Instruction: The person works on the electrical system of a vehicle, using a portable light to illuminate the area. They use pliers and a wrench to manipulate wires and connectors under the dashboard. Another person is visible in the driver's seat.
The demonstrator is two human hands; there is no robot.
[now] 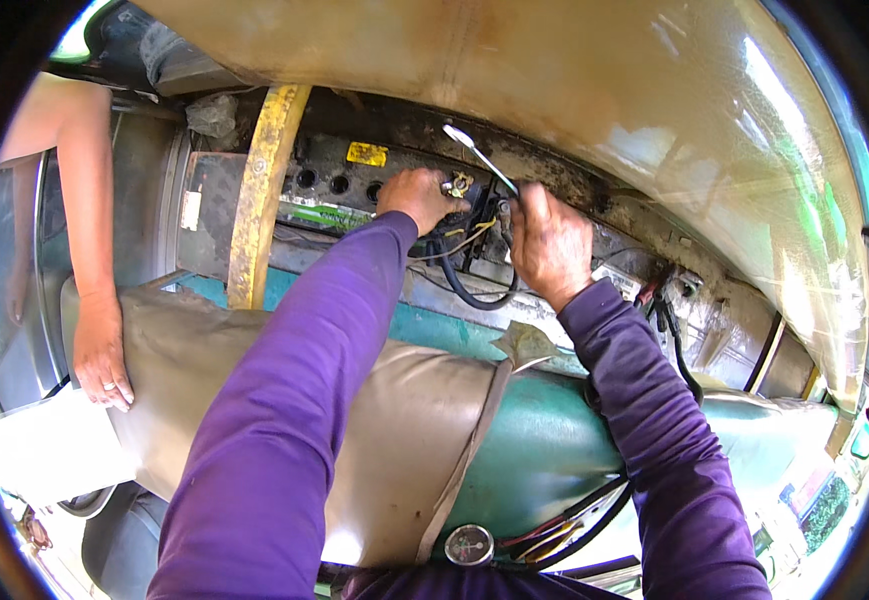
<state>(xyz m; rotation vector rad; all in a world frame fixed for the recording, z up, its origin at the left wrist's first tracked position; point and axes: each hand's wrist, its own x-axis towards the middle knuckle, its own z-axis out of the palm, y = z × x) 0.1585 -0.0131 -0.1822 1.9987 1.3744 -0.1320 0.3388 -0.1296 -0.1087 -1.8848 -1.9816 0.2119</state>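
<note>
My left hand [417, 202] reaches over a dark battery [319, 205] with round black vent caps. Its fingers are curled closed at a brass-coloured battery terminal clamp [457, 185], which shows just past the fingertips. In my right hand [554, 245] is a slim metal wrench [484, 160], its bright end pointing up and to the left, beyond the clamp. A thick black cable [469, 295] loops below, between both hands. Thin wires cross near the clamp. My palms and the undersides of my fingers are hidden.
A yellow worn bar [269, 190] stands left of the battery. Overhead bulges a brown padded cover [514, 60]. Another person's hand [102, 350] rests on the brown seat cover [394, 440], beside a white sheet [59, 450]. A round gauge [469, 545] lies near me; dark cables [669, 320] hang at right.
</note>
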